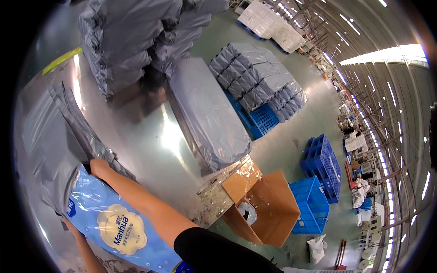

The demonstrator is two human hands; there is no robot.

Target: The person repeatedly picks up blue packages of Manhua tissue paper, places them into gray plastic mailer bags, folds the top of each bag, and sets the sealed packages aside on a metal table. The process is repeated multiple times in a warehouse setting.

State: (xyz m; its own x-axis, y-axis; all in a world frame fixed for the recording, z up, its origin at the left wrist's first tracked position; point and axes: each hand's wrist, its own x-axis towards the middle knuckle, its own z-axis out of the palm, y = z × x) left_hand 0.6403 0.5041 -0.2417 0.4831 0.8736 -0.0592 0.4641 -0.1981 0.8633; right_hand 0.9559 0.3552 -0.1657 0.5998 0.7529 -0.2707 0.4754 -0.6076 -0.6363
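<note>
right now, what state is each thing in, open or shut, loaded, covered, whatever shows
Blue package, one end inside grey bag
Grey bag, mouth open around the package
Cardboard box, open, clear plastic inside
Blue pallet, loaded with grey packs
Long grey parcel, wrapped, lying flat
White sack, crumpled

Factory packing hall: a ribbed roof (387,27) with strip lights (349,24) at two o'clock, grey-wrapped packs (257,77) palletised at one, blue plastic pallets (323,168) between three and four, a shiny metal worktable (132,136) at nine.
</note>
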